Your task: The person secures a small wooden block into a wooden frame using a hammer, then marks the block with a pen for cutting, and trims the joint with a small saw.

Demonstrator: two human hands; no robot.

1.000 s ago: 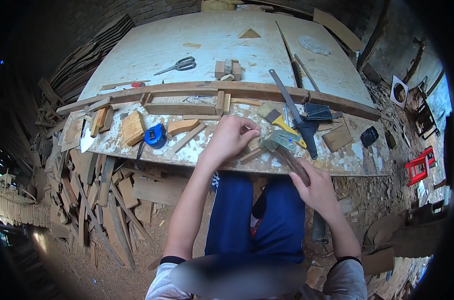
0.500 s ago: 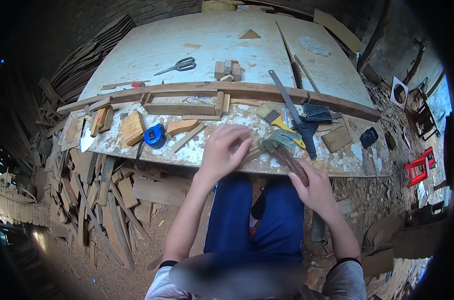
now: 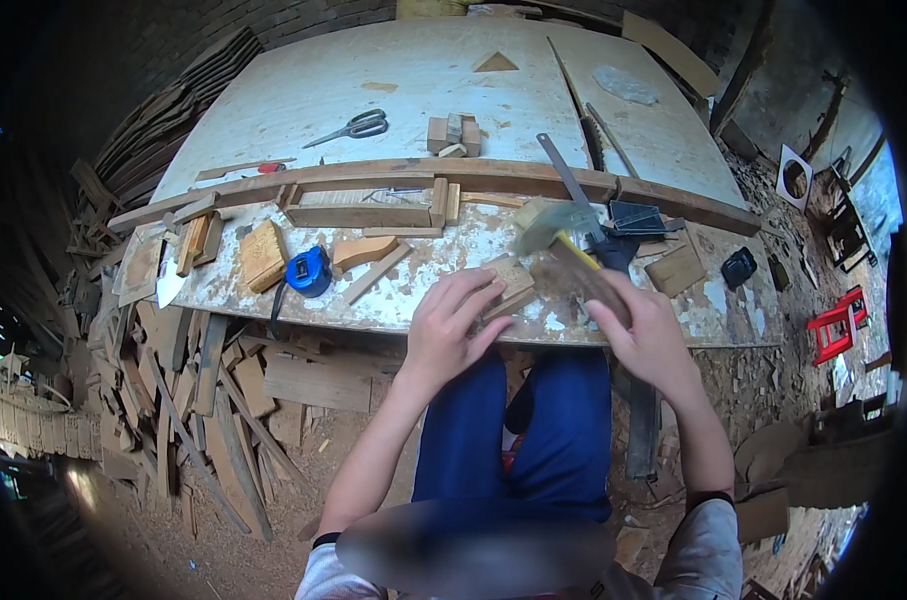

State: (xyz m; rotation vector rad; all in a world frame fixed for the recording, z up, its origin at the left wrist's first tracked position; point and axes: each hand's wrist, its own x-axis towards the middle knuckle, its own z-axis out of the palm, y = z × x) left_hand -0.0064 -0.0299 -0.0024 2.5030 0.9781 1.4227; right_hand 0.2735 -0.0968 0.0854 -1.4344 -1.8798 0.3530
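Note:
In my right hand (image 3: 646, 335) is a hammer (image 3: 586, 285), gripped by its wooden handle. Its head is raised above the bench and smeared by motion. My left hand (image 3: 452, 328) lies at the bench's front edge, with fingertips and thumb around the left end of a small wooden block (image 3: 512, 277). Whether a nail stands in the block I cannot make out. Behind the hammer head, a brush with a yellow handle is mostly covered. Left of my left hand lie a thin wooden strip (image 3: 378, 273) and a curved wooden piece (image 3: 364, 251).
A blue tape measure (image 3: 309, 271) and a rough wood block (image 3: 265, 254) lie to the left. Across the bench runs a long wooden beam (image 3: 534, 181), with scissors (image 3: 359, 126) beyond it. A metal try square (image 3: 571, 185) lies to the right. Wood offcuts (image 3: 214, 400) cover the floor.
My left hand has come down onto the small wooden block, which now shows more. The hammer head has risen off the bench, and my right hand has moved slightly right and up.

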